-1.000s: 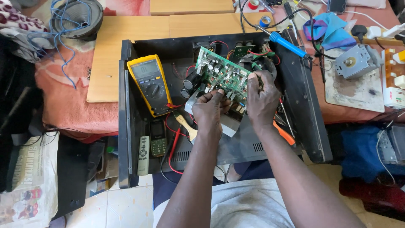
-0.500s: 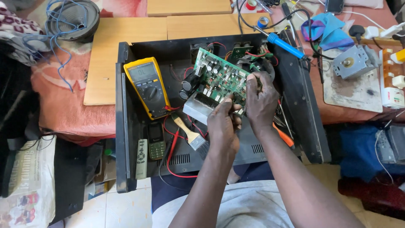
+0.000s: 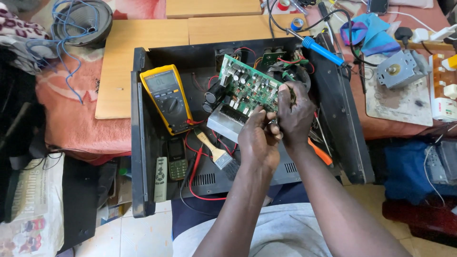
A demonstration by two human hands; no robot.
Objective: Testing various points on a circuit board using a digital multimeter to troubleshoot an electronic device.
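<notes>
A green circuit board (image 3: 247, 88) with a metal heat sink (image 3: 227, 123) is held tilted above an open black chassis (image 3: 143, 143). My right hand (image 3: 296, 112) grips the board's right edge. My left hand (image 3: 259, 138) is closed just beside it, with its fingers pinched at the board's near edge. What lies between the fingertips is hidden. Red and black wires run from the board down into the chassis.
Inside the chassis lie a yellow multimeter (image 3: 166, 97), a paintbrush (image 3: 218, 153), a small phone (image 3: 177, 158), a remote (image 3: 161, 178) and an orange-handled tool (image 3: 320, 151). A blue soldering iron (image 3: 323, 50) rests on the chassis's far right corner. Farther right stands a grey motor (image 3: 397, 69), and a speaker (image 3: 83, 19) sits far left.
My left hand has moved right along the board's near edge and now sits against my right hand. The board stays held above the chassis.
</notes>
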